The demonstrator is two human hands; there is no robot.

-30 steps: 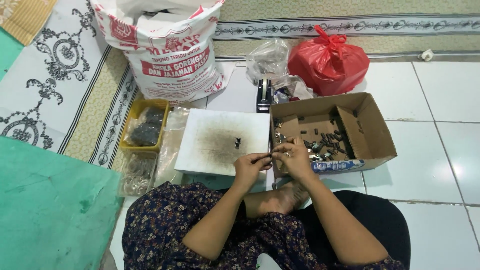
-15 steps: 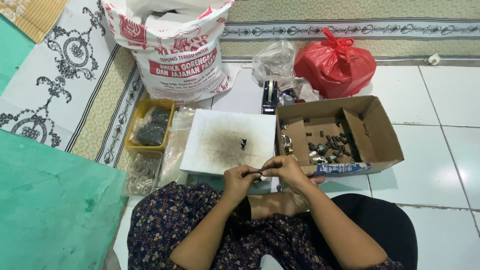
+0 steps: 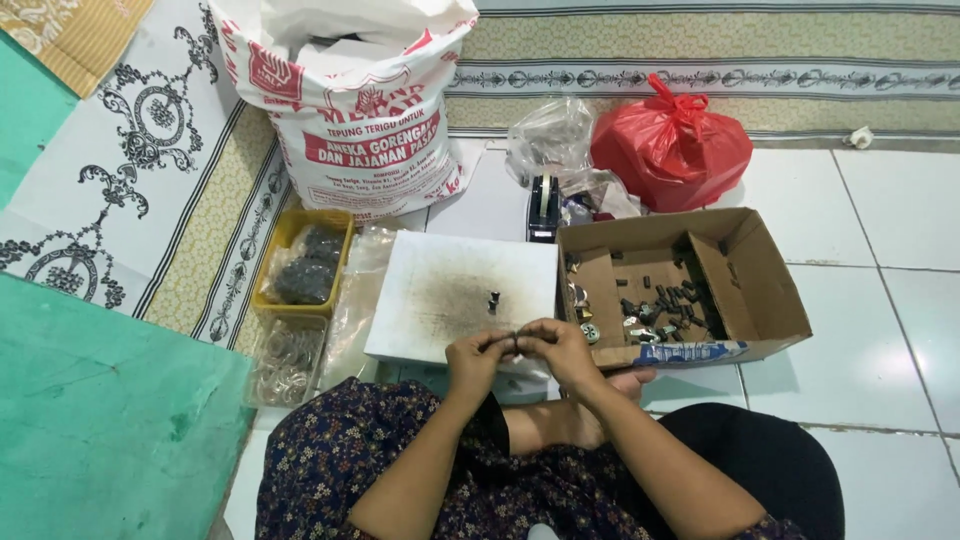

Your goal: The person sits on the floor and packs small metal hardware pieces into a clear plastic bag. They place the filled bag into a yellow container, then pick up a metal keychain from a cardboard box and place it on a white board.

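While both hands [image 3: 520, 350] have drawn back to the near edge of the stained white board [image 3: 450, 290], they pinch together on a small dark part [image 3: 515, 342].

Board [image 3: 440, 300] lying on the floor before the seated person; both hands, left hand [image 3: 478, 358] and right hand [image 3: 556, 350], meeting over its near edge. Cardboard box [image 3: 760, 300] sitting just right of the board, small parts [image 3: 665, 305] lying in it. Tray [image 3: 300, 265] sitting left of the board. Sack [image 3: 350, 110] standing behind the tray; tape dispenser [image 3: 542, 205] and tied bag [image 3: 670, 145] sitting behind the box.
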